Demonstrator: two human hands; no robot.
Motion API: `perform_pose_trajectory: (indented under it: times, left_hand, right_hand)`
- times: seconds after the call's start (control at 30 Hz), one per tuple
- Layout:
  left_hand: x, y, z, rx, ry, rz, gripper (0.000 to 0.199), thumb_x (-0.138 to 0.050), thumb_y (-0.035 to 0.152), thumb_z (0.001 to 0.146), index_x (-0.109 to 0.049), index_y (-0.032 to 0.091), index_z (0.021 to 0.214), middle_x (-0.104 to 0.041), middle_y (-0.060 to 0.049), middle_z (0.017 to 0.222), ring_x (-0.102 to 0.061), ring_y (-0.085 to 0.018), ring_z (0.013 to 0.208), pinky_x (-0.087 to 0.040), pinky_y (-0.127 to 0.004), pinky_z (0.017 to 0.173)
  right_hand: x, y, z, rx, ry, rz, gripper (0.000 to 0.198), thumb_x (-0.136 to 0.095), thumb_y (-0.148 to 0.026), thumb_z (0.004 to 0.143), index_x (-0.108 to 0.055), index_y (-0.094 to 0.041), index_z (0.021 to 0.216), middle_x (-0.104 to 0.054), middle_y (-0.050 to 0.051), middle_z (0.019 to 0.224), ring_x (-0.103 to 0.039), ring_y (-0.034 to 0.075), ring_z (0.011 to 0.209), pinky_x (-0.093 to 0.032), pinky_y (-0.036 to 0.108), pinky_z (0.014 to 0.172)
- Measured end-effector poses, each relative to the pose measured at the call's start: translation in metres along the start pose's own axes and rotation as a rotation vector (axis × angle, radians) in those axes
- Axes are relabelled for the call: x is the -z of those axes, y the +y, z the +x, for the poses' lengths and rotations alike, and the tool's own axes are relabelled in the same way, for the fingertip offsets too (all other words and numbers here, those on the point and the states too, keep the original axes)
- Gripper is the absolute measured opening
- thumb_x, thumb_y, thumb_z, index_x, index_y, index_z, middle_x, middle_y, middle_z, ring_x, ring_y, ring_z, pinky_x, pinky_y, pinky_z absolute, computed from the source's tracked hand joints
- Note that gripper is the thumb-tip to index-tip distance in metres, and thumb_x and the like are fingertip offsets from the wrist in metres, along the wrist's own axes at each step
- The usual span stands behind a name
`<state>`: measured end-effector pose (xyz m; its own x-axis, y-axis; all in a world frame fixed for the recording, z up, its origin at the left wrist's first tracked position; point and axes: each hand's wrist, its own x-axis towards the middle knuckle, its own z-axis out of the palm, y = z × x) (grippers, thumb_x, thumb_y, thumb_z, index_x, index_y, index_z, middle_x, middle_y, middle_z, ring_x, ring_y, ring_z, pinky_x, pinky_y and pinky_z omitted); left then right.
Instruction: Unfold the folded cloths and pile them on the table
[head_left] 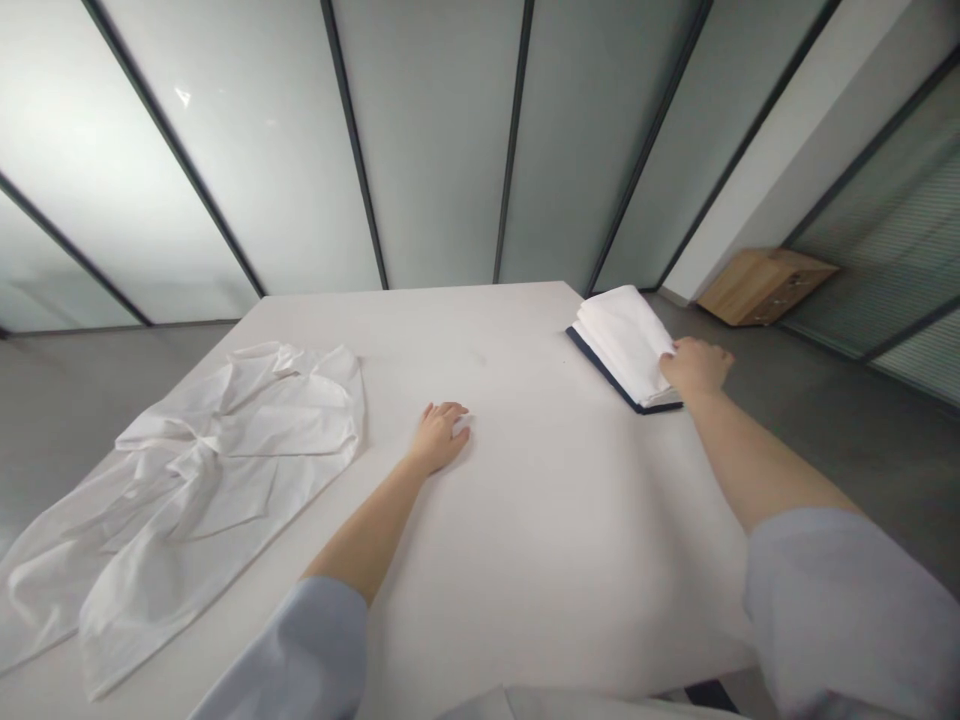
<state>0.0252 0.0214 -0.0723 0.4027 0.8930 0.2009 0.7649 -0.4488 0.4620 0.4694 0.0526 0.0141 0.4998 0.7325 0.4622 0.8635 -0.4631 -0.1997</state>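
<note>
The bench (525, 530) carries two lots of cloth, each at a side edge. The loose white cloth (259, 425) lies rumpled along the left edge; a pull on its bunched middle could fix creases or drag it over the side. The folded white cloth (622, 335) rests on a dark layer (604, 371) at the right edge; an outward pull could slide the layers out of line or drop them to the floor (810, 400). The hands are well apart. The right hand (699, 366) touches the folded cloth's near right side; one-sided force could open the folds. The left hand (441, 438) holds nothing visible, fingers loosely spread at mid-bench, and steadies neither cloth.

The loose cloth's near end leaves the picture. The folded cloth covers the bench edge; overhang cannot be confirmed. The dark layer shows only as a rim. The right fingertips are unclear; whether they grip cannot be told.
</note>
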Motion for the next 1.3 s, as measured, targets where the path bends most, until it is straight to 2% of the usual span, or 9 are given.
perform_pose_trajectory:
  times: [0.17,0.33,0.57,0.67,0.83,1.03,1.13,1.2,1.3]
  left_hand:
    - [-0.001,-0.007,-0.003,0.035,0.055,-0.129,0.041,-0.051,0.029,0.087,-0.054,0.021,0.127,-0.061,-0.010,0.124,-0.061,-0.021,0.108,-0.046,-0.039,0.101]
    - [0.000,-0.001,-0.009,-0.027,0.100,-0.120,0.066,-0.060,0.046,0.084,-0.040,0.020,0.141,-0.049,-0.013,0.139,-0.047,-0.025,0.129,-0.038,-0.042,0.110]
    - [0.013,0.001,-0.015,-0.124,-0.062,0.131,0.095,-0.073,0.071,0.060,-0.049,0.022,0.138,-0.035,-0.014,0.153,-0.027,-0.035,0.142,-0.026,-0.050,0.116]
    - [0.015,0.002,-0.015,-0.139,-0.079,0.222,0.085,-0.067,0.072,0.065,-0.055,0.022,0.133,-0.042,-0.013,0.149,-0.030,-0.035,0.141,-0.023,-0.051,0.117]
    - [0.008,0.017,-0.022,-0.180,-0.053,0.305,0.061,-0.063,0.050,0.079,-0.055,0.021,0.132,-0.049,-0.012,0.143,-0.039,-0.032,0.135,-0.025,-0.048,0.116]
    - [-0.002,0.035,-0.021,-0.089,0.015,0.348,0.039,-0.058,0.036,0.084,-0.061,0.024,0.121,-0.060,-0.009,0.130,-0.052,-0.027,0.122,-0.035,-0.044,0.108]
    - [-0.002,0.027,-0.014,0.042,0.046,0.135,0.024,-0.049,0.032,0.090,-0.068,0.021,0.100,-0.070,-0.008,0.107,-0.061,-0.026,0.107,-0.042,-0.040,0.098]
    - [0.001,0.015,-0.008,0.268,0.115,-0.135,0.036,-0.042,0.038,0.094,-0.068,0.017,0.081,-0.070,-0.008,0.083,-0.065,-0.026,0.094,-0.047,-0.037,0.086]
    - [0.008,-0.011,0.003,0.621,0.395,-0.767,0.042,-0.040,0.048,0.094,-0.064,0.017,0.078,-0.065,-0.006,0.072,-0.066,-0.026,0.087,-0.051,-0.034,0.073]
  right_hand:
    - [0.014,-0.066,-0.031,0.305,-0.079,0.241,0.027,-0.058,-0.022,0.077,-0.072,-0.018,0.100,-0.068,0.014,0.106,-0.062,0.027,0.095,-0.044,0.038,0.082]
    - [0.012,-0.133,-0.109,0.705,-0.598,0.742,0.031,-0.056,-0.034,0.085,-0.069,-0.023,0.111,-0.070,0.008,0.110,-0.064,0.025,0.102,-0.051,0.033,0.080]
    - [-0.041,-0.162,-0.156,0.735,-0.450,0.720,0.028,-0.057,-0.033,0.084,-0.067,-0.022,0.108,-0.067,0.010,0.117,-0.059,0.027,0.112,-0.043,0.044,0.100]
    - [-0.057,-0.161,-0.163,0.698,-0.322,0.756,0.025,-0.055,-0.033,0.084,-0.067,-0.022,0.103,-0.066,0.010,0.115,-0.056,0.027,0.114,-0.039,0.044,0.103]
    - [-0.059,-0.143,-0.153,0.432,-0.067,0.885,0.018,-0.049,-0.031,0.084,-0.064,-0.023,0.089,-0.068,0.009,0.097,-0.059,0.025,0.099,-0.042,0.042,0.095]
    - [-0.071,-0.128,-0.137,0.147,0.041,0.982,0.019,-0.048,-0.036,0.079,-0.060,-0.021,0.079,-0.065,0.005,0.083,-0.058,0.023,0.084,-0.046,0.036,0.077]
    - [-0.077,-0.130,-0.137,0.077,0.028,1.045,0.021,-0.048,-0.038,0.080,-0.060,-0.021,0.078,-0.065,0.004,0.081,-0.058,0.022,0.083,-0.045,0.033,0.075]
    - [-0.078,-0.131,-0.138,0.043,0.041,1.077,0.022,-0.046,-0.039,0.081,-0.058,-0.021,0.078,-0.065,0.004,0.080,-0.059,0.021,0.083,-0.045,0.033,0.077]
    - [-0.076,-0.130,-0.137,0.032,0.059,1.066,0.024,-0.043,-0.040,0.084,-0.058,-0.021,0.081,-0.065,0.005,0.083,-0.060,0.022,0.085,-0.047,0.034,0.079]
